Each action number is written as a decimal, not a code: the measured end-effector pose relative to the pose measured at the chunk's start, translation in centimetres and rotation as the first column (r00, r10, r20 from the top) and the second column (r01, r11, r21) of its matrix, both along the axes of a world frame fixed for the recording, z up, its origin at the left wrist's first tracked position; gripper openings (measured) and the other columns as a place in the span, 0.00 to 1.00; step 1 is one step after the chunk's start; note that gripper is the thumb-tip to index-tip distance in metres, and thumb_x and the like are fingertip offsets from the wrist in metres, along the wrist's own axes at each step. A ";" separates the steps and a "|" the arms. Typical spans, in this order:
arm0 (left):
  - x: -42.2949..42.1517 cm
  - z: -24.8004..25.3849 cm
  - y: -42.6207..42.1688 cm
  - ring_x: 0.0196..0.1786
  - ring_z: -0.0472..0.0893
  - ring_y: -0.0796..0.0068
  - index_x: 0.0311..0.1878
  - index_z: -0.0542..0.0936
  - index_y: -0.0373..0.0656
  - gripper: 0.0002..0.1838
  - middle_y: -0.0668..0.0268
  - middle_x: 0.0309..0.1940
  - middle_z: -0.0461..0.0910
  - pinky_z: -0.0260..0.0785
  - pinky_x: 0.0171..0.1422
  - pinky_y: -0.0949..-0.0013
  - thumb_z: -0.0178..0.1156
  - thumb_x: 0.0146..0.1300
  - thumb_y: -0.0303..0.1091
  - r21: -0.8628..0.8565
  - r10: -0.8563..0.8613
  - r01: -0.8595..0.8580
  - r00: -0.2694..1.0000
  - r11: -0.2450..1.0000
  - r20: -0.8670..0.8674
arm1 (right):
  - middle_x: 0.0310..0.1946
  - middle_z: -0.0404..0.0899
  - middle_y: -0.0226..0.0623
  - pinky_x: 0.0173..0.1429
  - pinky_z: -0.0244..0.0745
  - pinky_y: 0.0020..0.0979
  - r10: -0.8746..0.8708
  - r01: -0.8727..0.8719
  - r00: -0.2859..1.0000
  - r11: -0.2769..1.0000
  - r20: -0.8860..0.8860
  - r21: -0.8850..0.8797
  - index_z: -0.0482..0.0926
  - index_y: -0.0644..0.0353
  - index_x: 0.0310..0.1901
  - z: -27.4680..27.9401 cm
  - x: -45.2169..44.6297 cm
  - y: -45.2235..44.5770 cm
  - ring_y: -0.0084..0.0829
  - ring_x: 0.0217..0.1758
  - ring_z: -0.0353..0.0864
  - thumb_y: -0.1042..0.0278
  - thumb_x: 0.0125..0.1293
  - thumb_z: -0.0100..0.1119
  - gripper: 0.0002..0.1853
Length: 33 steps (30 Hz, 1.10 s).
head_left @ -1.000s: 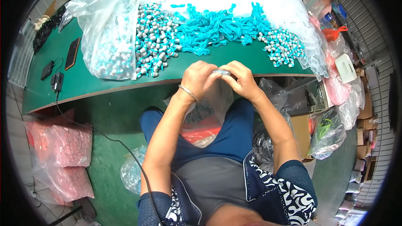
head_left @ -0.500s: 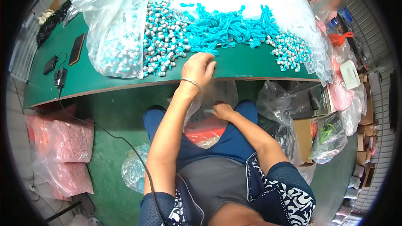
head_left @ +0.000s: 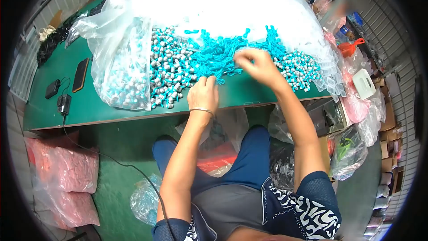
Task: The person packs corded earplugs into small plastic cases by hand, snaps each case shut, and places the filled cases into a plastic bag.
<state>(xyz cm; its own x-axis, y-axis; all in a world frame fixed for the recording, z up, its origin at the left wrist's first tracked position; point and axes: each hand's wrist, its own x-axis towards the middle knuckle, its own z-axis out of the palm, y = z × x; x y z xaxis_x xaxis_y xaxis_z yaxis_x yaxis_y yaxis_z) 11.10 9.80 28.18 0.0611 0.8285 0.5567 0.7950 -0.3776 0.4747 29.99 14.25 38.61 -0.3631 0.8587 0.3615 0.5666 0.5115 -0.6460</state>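
Left hand (head_left: 203, 96) hovering beside one heap of stringy blue cords (head_left: 218, 56), right hand (head_left: 257, 64) blurring above it, both hands' fingers lying curled, can't tell if pinching, two piles of rounded beads (head_left: 168, 67) flanking cords on smooth green surface (head_left: 236, 96)

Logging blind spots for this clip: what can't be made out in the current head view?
Head view:
Right hand: motion blur hides whether it holds anything.
Left hand: its own back hides what it pinches, if anything.
White heap: glare washes out its contents.
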 end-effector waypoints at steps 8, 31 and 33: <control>-0.4 -0.9 0.3 0.37 0.79 0.53 0.44 0.78 0.46 0.10 0.57 0.34 0.75 0.71 0.41 0.52 0.61 0.57 0.32 0.072 -0.038 0.036 0.999 0.997 0.029 | 0.55 0.80 0.42 0.60 0.63 0.62 -0.549 0.386 0.627 0.836 0.553 0.391 0.80 0.49 0.56 -3.9 -2.9 14.6 0.46 0.61 0.76 0.42 0.55 0.65 0.29; -0.3 -0.7 0.2 0.35 0.80 0.53 0.42 0.81 0.48 0.09 0.60 0.32 0.77 0.72 0.38 0.54 0.62 0.58 0.31 0.094 -0.013 0.011 1.000 0.995 0.023 | 0.47 0.84 0.42 0.53 0.68 0.55 -0.523 0.297 0.642 0.844 0.561 0.447 0.81 0.47 0.55 -4.5 0.0 14.3 0.45 0.53 0.81 0.67 0.57 0.57 0.21; -0.3 -0.5 0.1 0.35 0.79 0.53 0.42 0.80 0.48 0.09 0.60 0.32 0.76 0.71 0.38 0.54 0.62 0.57 0.31 0.087 -0.014 0.012 1.000 0.996 0.028 | 0.39 0.85 0.44 0.49 0.67 0.54 -0.517 0.280 0.687 0.837 0.511 0.471 0.84 0.51 0.37 -4.6 -0.2 14.0 0.49 0.47 0.83 0.73 0.55 0.53 0.11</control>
